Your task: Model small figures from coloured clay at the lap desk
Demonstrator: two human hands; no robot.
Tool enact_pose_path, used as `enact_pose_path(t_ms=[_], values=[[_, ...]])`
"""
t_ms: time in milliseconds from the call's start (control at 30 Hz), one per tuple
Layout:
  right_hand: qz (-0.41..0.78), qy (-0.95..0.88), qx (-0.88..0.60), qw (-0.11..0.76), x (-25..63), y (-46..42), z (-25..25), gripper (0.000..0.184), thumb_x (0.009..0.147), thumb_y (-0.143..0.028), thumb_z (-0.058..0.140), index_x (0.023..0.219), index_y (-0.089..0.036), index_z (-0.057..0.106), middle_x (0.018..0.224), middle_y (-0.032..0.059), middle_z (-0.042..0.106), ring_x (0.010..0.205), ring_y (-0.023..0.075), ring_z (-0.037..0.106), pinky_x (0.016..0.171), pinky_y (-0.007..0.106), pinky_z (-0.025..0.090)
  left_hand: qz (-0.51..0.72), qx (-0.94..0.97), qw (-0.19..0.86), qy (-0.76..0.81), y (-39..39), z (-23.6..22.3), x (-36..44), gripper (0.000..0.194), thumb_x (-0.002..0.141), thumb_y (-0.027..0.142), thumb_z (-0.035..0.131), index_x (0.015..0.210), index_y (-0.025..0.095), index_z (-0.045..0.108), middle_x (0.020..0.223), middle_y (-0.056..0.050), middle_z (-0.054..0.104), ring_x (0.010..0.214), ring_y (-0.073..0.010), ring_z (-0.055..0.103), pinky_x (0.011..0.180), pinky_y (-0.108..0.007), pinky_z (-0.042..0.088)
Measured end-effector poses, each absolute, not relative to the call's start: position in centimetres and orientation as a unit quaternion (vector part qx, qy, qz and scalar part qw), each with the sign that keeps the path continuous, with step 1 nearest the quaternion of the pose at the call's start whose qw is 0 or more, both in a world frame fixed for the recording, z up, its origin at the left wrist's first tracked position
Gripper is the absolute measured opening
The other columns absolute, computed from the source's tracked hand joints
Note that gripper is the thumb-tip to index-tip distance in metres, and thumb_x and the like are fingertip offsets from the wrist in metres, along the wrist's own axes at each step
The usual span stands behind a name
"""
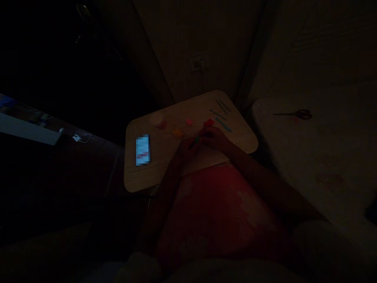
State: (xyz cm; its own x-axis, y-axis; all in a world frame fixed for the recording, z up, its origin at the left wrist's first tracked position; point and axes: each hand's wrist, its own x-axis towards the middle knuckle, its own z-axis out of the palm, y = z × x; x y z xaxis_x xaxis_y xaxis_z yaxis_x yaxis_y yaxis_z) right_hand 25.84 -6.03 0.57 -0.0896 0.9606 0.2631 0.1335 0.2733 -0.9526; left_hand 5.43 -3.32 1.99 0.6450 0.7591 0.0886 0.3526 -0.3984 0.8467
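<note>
In dim light, my left hand (pixel 186 147) and my right hand (pixel 215 137) meet over the near part of a small wooden table (pixel 161 167). Between their curled fingers shows a small green piece of modelling clay (pixel 197 139); its full shape is hidden. Just beyond the hands lie an orange lump (pixel 178 134), a pink lump (pixel 189 122) and a red lump (pixel 209 122). Several thin greenish modelling tools (pixel 223 124) rest to the right of these, apart from my right hand.
At the table's left are a lit phone (pixel 143 150) and a light-lidded tub (pixel 158 120). On a pale surface to the right lie scissors (pixel 296 114). A wall socket (pixel 200 63) with a plugged-in cord is behind the table. A white plug (pixel 77 137) lies on the floor.
</note>
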Motion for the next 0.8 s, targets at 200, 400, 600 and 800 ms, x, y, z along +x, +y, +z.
enact_pose_path(t_ms=[200,400,600,800], values=[[0.404,-0.638,-0.438,0.487,25.44,-5.80,0.36,0.040,0.088,-0.058,0.072,0.084,-0.019,0.065,0.074,0.0001,0.060,0.070,0.0151,0.050,0.064,0.028,0.039,0.265,0.806,0.382,0.366,-3.20,1.81,5.68,0.033,0.093,0.043,0.062,0.072,0.018,0.057,0.064,0.002,0.052,0.062,-0.0131,0.042,0.058,-0.027,0.035],[0.432,-0.638,-0.432,0.469,25.23,-6.02,0.52,0.039,0.096,-0.056,0.063,0.079,-0.021,0.058,0.067,-0.0029,0.051,0.063,0.0134,0.044,0.060,0.028,0.034,0.302,0.800,0.362,0.372,-3.31,2.07,5.80,0.038,0.095,0.047,0.062,0.070,0.018,0.058,0.065,0.002,0.053,0.064,-0.0132,0.043,0.060,-0.028,0.034],[0.431,-0.644,-0.415,0.476,25.41,-6.14,0.59,0.039,0.092,-0.056,0.068,0.079,-0.021,0.057,0.070,-0.0033,0.050,0.066,0.0133,0.044,0.061,0.027,0.034,0.279,0.791,0.373,0.397,-3.29,1.82,5.79,0.046,0.096,0.055,0.060,0.069,0.017,0.061,0.061,0.002,0.052,0.062,-0.0134,0.043,0.057,-0.028,0.031],[0.415,-0.648,-0.418,0.483,25.35,-6.02,0.13,0.042,0.091,-0.059,0.070,0.078,-0.021,0.056,0.070,-0.0026,0.051,0.067,0.0142,0.045,0.061,0.027,0.035,0.268,0.822,0.364,0.347,-3.14,1.72,5.62,0.035,0.096,0.044,0.059,0.074,0.017,0.064,0.068,0.000,0.061,0.064,-0.0146,0.050,0.062,-0.028,0.037]])
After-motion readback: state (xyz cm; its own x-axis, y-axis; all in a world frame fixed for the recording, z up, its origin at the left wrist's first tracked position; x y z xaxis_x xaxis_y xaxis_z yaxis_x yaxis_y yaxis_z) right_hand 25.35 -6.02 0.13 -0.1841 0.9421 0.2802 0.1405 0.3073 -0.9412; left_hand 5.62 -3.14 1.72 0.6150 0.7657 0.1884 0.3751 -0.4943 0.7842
